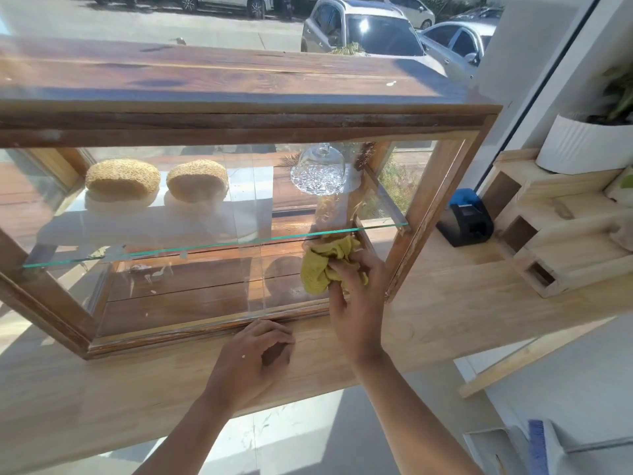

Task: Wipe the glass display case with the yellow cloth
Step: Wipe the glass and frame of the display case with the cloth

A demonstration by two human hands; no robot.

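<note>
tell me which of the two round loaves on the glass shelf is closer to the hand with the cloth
The right-hand loaf, the one nearer the glass dome. The other loaf sits further left, away from the right hand holding the yellow cloth.

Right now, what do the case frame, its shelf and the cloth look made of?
Frame: wood, worn varnish, grain and pale scuffs showing. Shelf: clear glass, green-tinted edge. Cloth: soft yellow woven fabric, bunched in folds.

Our display case [239, 121] on the counter [428, 303], two loaves [122, 180] left on its shelf [212, 243], dome [318, 173] right, planter [582, 145] further right.
</note>
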